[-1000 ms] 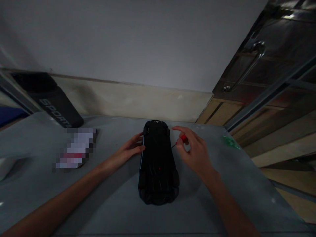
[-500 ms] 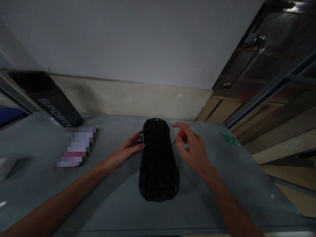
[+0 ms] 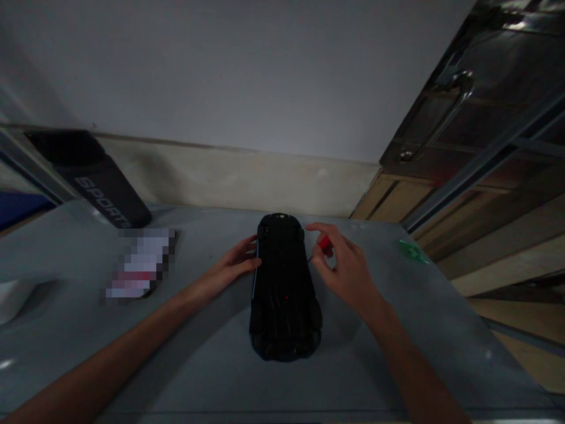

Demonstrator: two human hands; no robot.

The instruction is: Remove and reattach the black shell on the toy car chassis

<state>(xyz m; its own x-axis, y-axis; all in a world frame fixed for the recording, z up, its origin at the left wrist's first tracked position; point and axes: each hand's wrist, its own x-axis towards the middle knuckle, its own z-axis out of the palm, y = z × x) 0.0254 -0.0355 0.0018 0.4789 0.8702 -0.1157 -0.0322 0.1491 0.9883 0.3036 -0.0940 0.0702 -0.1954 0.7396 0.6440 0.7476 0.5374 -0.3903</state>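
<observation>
A black toy car (image 3: 285, 282) lies upside down on the grey table, its wheels and dark underside facing up. My left hand (image 3: 236, 262) grips the car's left side, thumb on the edge and fingers around the flank. To the right of the car, my right hand (image 3: 338, 259) pinches a small screwdriver by its red handle (image 3: 325, 243). The thin shaft points left and down, its tip at the car's right edge; whether it touches cannot be made out. My right index finger stretches toward the front right wheel.
A dark bottle (image 3: 103, 182) marked SPORT leans at the back left. Near it lies a blurred-out flat object (image 3: 143, 262). A white object (image 3: 15, 300) sits at the far left, green plastic (image 3: 414, 251) at the right. Behind the table (image 3: 212, 365) stands a wall.
The red handle has turned slightly in my right fingers. My left hand stays on the car. The whole view has shifted a little.
</observation>
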